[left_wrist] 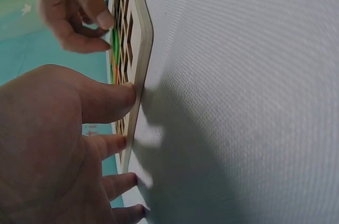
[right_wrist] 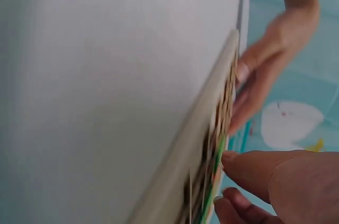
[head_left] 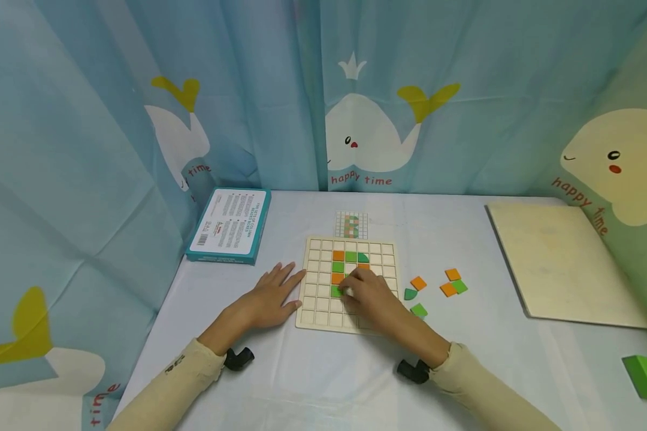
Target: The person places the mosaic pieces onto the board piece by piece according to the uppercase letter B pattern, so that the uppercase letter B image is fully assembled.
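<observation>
A pale grid board (head_left: 308, 304) lies on the white table, holding orange and green tiles in its middle columns. My left hand (head_left: 269, 302) rests spread at the board's left side, with thumb and fingertips along its edge (left_wrist: 139, 38) in the left wrist view. Over the board, my right hand (head_left: 372, 299) is bent down, its fingertips at a green square tile (head_left: 336, 291) lying in the grid. In the left wrist view, the right hand's (left_wrist: 77, 12) thumb and finger stand slightly apart beside the green. The hand hides some cells behind it.
Behind the board lies a small patterned card (head_left: 351, 225). Several loose tiles, including an orange square (head_left: 418, 283) and a green rounded piece (head_left: 410, 294), lie right of it. A teal-edged box (head_left: 229, 224) is back left; a plain board (head_left: 568, 263) and green block (head_left: 646, 377) are far right.
</observation>
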Available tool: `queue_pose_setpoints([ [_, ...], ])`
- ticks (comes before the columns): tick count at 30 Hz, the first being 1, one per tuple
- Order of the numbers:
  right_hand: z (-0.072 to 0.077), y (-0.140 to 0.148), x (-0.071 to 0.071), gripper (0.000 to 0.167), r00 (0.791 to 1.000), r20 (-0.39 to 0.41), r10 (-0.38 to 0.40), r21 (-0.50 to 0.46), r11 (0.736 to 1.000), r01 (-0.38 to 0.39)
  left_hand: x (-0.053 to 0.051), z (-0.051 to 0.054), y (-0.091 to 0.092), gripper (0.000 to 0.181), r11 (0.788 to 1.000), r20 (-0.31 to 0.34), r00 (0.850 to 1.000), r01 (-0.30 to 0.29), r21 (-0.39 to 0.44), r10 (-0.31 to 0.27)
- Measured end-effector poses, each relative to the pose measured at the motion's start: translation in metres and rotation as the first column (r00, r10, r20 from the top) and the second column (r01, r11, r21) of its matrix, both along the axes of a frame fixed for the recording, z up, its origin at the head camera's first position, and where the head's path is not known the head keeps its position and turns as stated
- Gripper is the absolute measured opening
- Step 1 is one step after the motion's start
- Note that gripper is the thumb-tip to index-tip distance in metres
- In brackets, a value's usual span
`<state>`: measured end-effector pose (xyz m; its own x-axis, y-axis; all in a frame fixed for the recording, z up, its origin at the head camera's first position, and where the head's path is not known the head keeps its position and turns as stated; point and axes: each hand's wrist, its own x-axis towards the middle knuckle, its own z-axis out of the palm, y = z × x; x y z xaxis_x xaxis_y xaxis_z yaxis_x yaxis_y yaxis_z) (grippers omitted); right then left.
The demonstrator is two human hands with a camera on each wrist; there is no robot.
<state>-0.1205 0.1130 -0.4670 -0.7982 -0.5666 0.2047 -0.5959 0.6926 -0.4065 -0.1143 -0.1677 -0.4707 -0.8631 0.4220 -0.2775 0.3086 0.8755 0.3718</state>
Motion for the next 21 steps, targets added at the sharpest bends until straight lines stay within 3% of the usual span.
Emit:
queue_pose_setpoints([
  [4,0.007,0.026,-0.004,0.023,0.998,0.020,-0.062,-0.002,0.998,0.063,0.000,-0.001,0.001,0.070,1.000,0.002,1.000,-0.003,-0.001,0.003],
  [7,0.015,0.052,-0.009,0.026,0.986,0.072,-0.151,0.026,0.988,0.150,0.000,-0.001,0.001,0.070,1.000,0.000,1.000,0.001,-0.003,-0.001],
  [11,0.023,0.089,-0.013,0.032,0.950,0.158,-0.268,0.090,0.962,0.257,0.000,-0.001,0.001,0.070,1.000,0.003,1.000,0.008,-0.001,-0.008],
  [18,0.024,0.127,-0.019,0.033,0.856,0.296,-0.424,0.212,0.903,0.374,0.001,0.002,0.001,0.070,1.000,0.009,1.000,0.005,0.003,-0.005],
  [21,0.020,0.132,-0.019,0.030,0.855,0.294,-0.428,0.235,0.899,0.369,0.001,0.001,0.001,0.070,1.000,0.008,1.000,0.008,0.003,-0.008],
])
